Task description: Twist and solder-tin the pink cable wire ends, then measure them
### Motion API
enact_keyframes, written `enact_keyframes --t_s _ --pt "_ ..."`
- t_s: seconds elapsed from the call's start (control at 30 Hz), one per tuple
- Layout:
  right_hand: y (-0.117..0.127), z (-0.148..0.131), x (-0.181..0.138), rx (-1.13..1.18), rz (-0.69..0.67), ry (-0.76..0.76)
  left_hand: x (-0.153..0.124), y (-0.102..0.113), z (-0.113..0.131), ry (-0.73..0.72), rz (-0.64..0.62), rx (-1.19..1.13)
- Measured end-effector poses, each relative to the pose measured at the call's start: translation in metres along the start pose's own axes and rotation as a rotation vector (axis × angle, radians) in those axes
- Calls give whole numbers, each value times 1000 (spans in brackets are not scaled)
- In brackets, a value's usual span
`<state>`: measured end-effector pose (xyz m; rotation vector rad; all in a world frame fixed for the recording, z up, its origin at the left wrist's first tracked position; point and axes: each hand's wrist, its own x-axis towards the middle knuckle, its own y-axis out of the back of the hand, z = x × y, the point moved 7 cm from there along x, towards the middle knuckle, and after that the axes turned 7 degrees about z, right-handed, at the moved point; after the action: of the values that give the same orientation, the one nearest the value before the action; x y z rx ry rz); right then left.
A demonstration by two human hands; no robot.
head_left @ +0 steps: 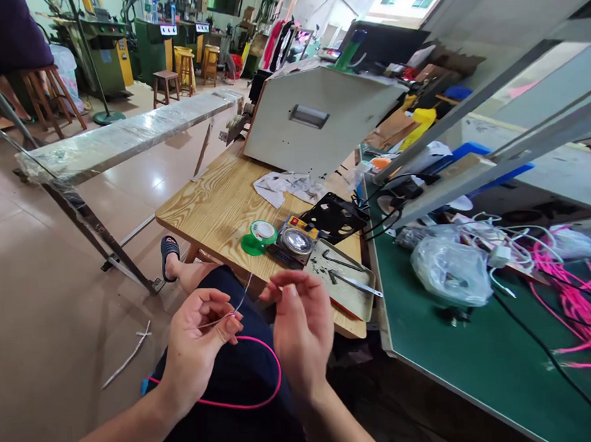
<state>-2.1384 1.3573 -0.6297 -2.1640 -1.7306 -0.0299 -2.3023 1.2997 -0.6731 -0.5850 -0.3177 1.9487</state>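
My left hand (197, 340) is closed in a pinch, thumb against fingers, on a thin whitish strand (244, 292) that rises past the fingertips. A pink cable (278, 369) loops from below this hand over my dark-clothed lap and passes behind the wrist; near its far left end something blue (145, 385) shows. My right hand (305, 330) is raised just to the right, fingers loosely curled and apart from the strand, with nothing visible in them. Beyond the hands, on the wooden table (209, 203), sit a green spool (259, 238) and a small device with a round metal dish (297, 241).
A tray (353, 297) with hex keys lies at the table's right corner, near a black fan frame (335, 216). On the green bench (433, 346) are bagged parts (451, 271) and a bundle of pink cables (580, 290). A wrapped bench (134, 134) stands left.
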Motion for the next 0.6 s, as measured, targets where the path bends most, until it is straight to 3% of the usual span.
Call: enact_keyframes --t_s 0.1,0.2,0.27,0.43,0.5,0.6 --pt "-10 -24 -21 -267 -238 295 4 0 4 -16 3 57" --pt "-32 -30 -35 -398 -587 366 7 4 11 -59 35 102" --pt "-41 -30 -34 -424 -701 373 6 9 16 -100 70 134" --pt "-57 -24 -16 -296 -799 280 2 15 33 -163 92 260" --pt "-60 -19 -11 -188 -771 154 -1 15 39 -189 89 265" --pt "-60 -4 -6 -18 -623 -147 -2 18 40 -206 75 224"
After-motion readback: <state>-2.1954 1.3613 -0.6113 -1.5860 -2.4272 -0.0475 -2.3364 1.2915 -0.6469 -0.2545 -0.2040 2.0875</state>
